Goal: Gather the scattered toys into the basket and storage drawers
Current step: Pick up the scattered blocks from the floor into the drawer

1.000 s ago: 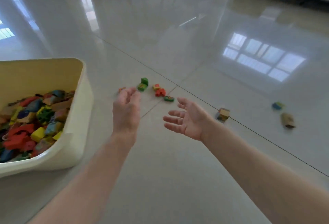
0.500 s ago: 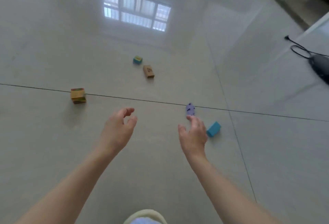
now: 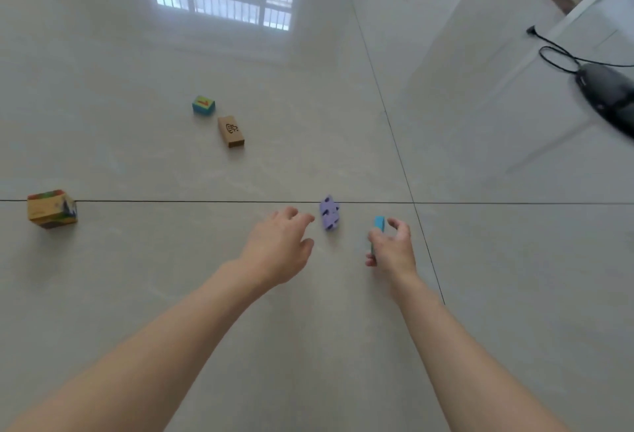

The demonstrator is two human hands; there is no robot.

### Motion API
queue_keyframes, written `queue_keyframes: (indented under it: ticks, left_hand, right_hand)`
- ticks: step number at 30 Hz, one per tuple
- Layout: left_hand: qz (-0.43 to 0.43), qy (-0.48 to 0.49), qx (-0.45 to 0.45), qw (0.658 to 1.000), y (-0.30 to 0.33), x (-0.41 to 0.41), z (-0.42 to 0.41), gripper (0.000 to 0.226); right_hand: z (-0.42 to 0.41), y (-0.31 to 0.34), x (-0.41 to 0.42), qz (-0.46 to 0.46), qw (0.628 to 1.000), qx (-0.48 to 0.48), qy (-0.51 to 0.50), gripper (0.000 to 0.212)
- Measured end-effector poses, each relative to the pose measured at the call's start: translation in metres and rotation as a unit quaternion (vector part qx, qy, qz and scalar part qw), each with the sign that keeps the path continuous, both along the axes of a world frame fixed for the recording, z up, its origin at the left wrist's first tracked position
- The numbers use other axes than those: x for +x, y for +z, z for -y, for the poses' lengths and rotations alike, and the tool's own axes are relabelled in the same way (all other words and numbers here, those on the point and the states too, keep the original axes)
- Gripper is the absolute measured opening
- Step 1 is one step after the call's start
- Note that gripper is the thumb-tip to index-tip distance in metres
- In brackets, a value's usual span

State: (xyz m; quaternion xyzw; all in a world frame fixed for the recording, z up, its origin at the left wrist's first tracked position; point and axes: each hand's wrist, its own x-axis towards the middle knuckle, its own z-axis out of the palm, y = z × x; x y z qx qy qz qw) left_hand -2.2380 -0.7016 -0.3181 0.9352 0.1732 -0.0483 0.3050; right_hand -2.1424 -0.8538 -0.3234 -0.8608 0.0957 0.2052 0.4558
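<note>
A purple spotted toy piece (image 3: 329,213) lies on the shiny tiled floor at the tile joint. My left hand (image 3: 279,249) reaches toward it with relaxed fingers, its fingertips just left of the piece and holding nothing. My right hand (image 3: 391,248) grips a blue block (image 3: 378,225), which sticks up between thumb and fingers. Farther off lie a brown wooden block (image 3: 231,131), a small teal and yellow cube (image 3: 203,105) and a colourful cube (image 3: 51,208) at the far left. Neither basket nor drawers are in view.
A dark device (image 3: 607,95) with a black cable (image 3: 555,54) lies on the floor at the upper right, beside a white wall edge. A window reflects in the tiles at the top.
The view swung away from the toy-filled basket to this floor area. My right hand closed on the blue block and lifted it. My left hand moved right toward the purple piece.
</note>
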Motion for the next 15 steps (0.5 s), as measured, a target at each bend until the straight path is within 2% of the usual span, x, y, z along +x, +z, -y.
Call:
queue_keyframes:
  ticks: [1, 3, 6, 9, 12, 15]
  left_hand:
    - [-0.008, -0.015, 0.012, 1.000, -0.001, 0.010, 0.003, 0.043]
    - [-0.018, -0.033, 0.025, 0.999, -0.005, 0.032, 0.009, 0.040]
    - [-0.025, -0.059, 0.035, 0.997, -0.015, 0.056, 0.021, 0.040]
    - [-0.061, -0.100, 0.078, 0.990, -0.029, 0.063, 0.024, 0.049]
    - [0.003, -0.100, 0.118, 0.988, -0.037, 0.056, 0.023, 0.041]
    - [0.063, -0.107, 0.108, 0.986, -0.034, 0.043, 0.016, 0.054]
  right_hand:
    - [0.000, 0.003, 0.004, -0.017, 0.996, 0.073, -0.040, 0.038]
    - [0.003, 0.009, 0.012, -0.022, 0.988, 0.128, -0.088, 0.030]
    - [0.008, 0.016, 0.020, -0.021, 0.987, 0.126, -0.099, 0.020]
    - [0.005, 0.017, 0.027, -0.026, 0.990, 0.119, -0.075, 0.021]
    - [-0.009, 0.014, 0.026, -0.035, 0.993, 0.106, -0.031, 0.025]
    - [-0.035, 0.016, 0.018, -0.027, 0.993, 0.106, 0.035, 0.024]
